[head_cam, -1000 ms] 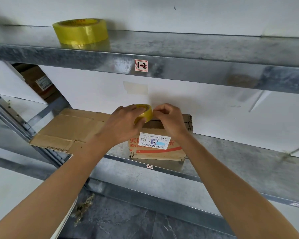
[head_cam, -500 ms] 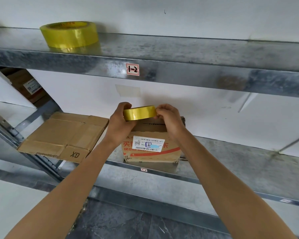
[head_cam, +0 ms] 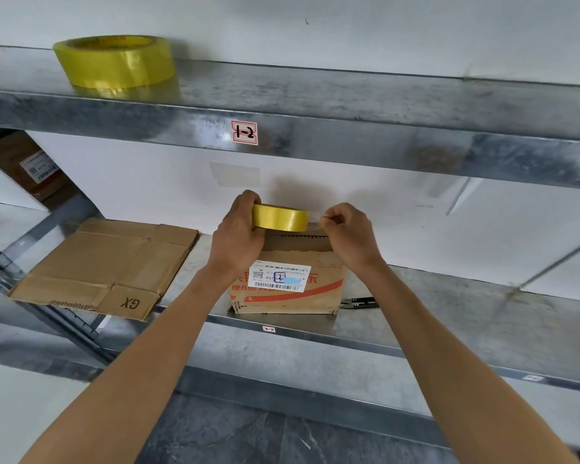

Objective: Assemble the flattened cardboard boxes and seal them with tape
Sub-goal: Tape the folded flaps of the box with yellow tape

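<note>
Left grip clamps the tape roll just above the box; right grip beside it pinches its loose end.

A plain white wall backs a galvanised steel rack — its upper shelf bears a red-bordered label marked "1-2" on the front lip, and the lower shelf has a smaller label on its edge. A slotted upright slants down at the left, and a pale rectangular patch sits on the wall between the shelves. Below lies a dark grey, marbled tile floor — the light is soft and even.
</note>
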